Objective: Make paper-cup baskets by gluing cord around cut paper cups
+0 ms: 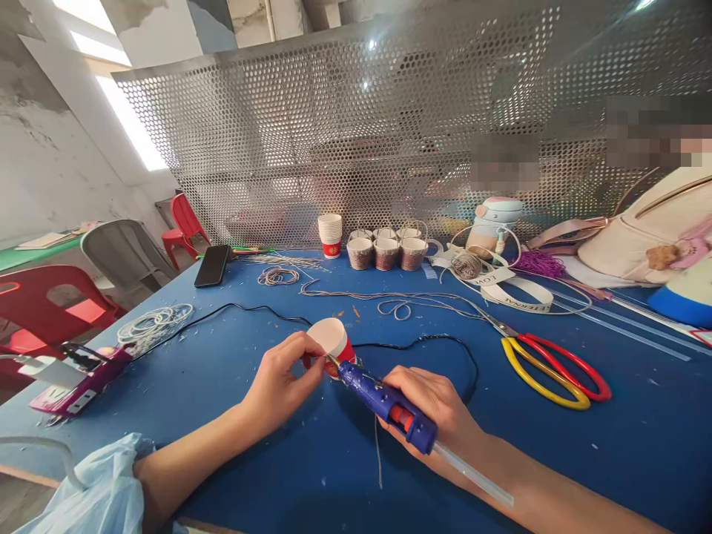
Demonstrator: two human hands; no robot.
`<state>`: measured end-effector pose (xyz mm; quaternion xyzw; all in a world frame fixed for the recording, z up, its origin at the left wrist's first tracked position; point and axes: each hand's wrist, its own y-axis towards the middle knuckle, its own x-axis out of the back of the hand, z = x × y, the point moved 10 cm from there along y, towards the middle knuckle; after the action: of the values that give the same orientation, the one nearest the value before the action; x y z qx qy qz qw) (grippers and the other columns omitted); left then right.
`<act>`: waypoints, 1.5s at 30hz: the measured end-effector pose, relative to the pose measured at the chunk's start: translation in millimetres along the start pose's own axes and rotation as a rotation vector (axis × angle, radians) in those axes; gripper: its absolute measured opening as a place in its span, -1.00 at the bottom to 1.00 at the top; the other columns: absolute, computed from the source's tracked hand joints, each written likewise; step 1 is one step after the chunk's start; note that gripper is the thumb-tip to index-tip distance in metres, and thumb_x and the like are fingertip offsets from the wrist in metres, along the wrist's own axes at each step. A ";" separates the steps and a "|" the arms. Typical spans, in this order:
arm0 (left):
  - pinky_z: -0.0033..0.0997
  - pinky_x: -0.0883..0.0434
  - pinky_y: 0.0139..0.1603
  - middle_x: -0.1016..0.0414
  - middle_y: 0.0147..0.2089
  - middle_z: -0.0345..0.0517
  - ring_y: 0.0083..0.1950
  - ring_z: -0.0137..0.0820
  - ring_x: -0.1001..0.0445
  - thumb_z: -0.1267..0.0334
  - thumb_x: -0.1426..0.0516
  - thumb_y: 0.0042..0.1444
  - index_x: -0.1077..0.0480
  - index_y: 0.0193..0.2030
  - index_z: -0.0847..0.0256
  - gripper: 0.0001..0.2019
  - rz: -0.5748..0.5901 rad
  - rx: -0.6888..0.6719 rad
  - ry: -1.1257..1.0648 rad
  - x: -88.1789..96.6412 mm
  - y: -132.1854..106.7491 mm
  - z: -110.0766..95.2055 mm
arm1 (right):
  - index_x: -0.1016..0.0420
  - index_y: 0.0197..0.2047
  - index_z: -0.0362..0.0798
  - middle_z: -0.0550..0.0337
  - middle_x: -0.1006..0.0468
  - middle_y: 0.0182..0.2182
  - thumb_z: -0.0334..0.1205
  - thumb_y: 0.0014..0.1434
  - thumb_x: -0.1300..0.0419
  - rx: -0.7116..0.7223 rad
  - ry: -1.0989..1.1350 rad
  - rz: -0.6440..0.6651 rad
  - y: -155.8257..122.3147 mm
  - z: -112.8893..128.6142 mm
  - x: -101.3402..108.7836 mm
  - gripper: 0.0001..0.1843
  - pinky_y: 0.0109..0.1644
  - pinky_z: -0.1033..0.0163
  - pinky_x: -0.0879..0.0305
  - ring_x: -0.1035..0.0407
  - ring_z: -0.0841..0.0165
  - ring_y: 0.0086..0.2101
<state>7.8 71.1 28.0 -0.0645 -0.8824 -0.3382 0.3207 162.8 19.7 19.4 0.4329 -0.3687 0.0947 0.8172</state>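
My left hand (289,378) is closed at the near side of a red and white paper cup (329,335), thumb and forefinger pinched together there. Whether a cord end is also between those fingertips I cannot make out. My right hand (426,404) grips a blue hot glue gun (383,397), its nozzle pointing at the cup's side beside my left fingertips. A clear glue stick (472,475) sticks out of the gun's back end. Below the gun, a thin grey cord (378,452) trails on the blue table (267,475).
Behind stand stacked paper cups (330,233) and several small cord-wrapped baskets (386,254). Large scissors (548,363) lie at right, beyond them glue sticks (628,330). A black cable (245,307) runs from the purple power strip (83,386). A phone (213,265) lies back left.
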 end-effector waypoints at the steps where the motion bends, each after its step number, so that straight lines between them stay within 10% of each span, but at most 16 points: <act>1: -0.53 -0.33 -0.37 -0.44 -0.43 -0.22 -0.42 -0.51 -0.36 0.42 -0.08 0.14 -0.38 -0.38 0.22 -0.89 0.000 -0.001 -0.001 0.1 0.1 -0.3 | -0.26 -0.25 -0.01 0.26 -0.43 -0.48 -0.38 0.19 -0.12 0.008 -0.001 -0.011 0.0 1.0 0.8 -0.89 -0.43 0.31 -0.17 -0.30 0.42 -0.54; 34: -0.51 -0.33 -0.36 -0.43 -0.43 -0.20 -0.41 -0.48 -0.35 0.38 -0.07 0.10 -0.40 -0.40 0.22 -0.89 0.054 0.108 -0.113 -0.3 2.8 5.9 | -0.34 -0.38 0.03 0.27 -0.51 -0.52 -0.29 0.19 -0.15 -0.334 0.065 -0.030 5.1 -19.5 16.1 -0.90 -0.45 0.33 -0.26 -0.37 0.42 -0.53; 45: -0.49 -0.34 -0.37 -0.44 -0.44 -0.18 -0.41 -0.46 -0.36 0.37 -0.07 0.11 -0.40 -0.42 0.22 -0.87 0.052 0.088 -0.098 -2.5 3.6 2.2 | -0.30 -0.39 0.01 0.29 -0.45 -0.57 -0.27 0.15 -0.12 -0.192 0.011 -0.067 0.6 -12.7 6.3 -0.91 -0.48 0.30 -0.20 -0.29 0.41 -0.59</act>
<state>9.8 75.5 27.3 -0.0896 -0.9091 -0.2869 0.2885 173.6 28.9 19.6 0.3642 -0.3567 0.0342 0.8596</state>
